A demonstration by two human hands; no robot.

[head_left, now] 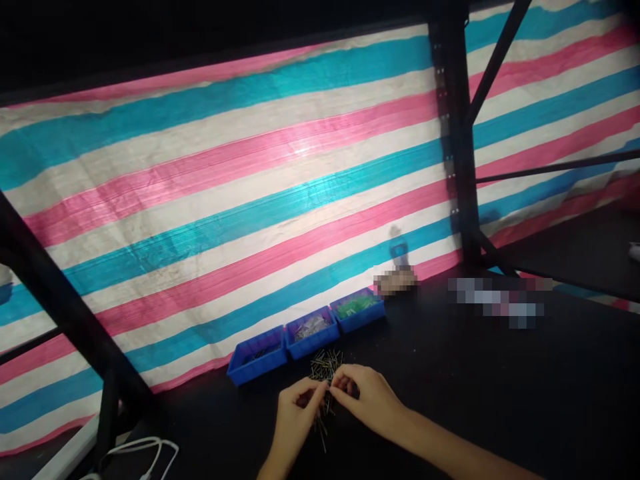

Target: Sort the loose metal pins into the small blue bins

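Note:
A loose pile of thin metal pins or screws (pixel 325 362) lies on the black table, in front of the blue bins. Over its near part, my left hand (pixel 299 411) is closed, thumb and fingers pinched together. My right hand (pixel 367 395) meets it from the right, also pinched, the fingertips of both nearly touching. Whatever sits between the fingertips is too small to make out. Several of the thin pieces stick out below and between the hands.
Three blue bins stand in a row behind the pile: one with dark pieces (pixel 257 355), one with clear packets (pixel 311 332), one with green items (pixel 357 311). Black frame posts (pixel 456 147) rise before a striped sheet (pixel 250 200). A white cable (pixel 159 441) lies lower left.

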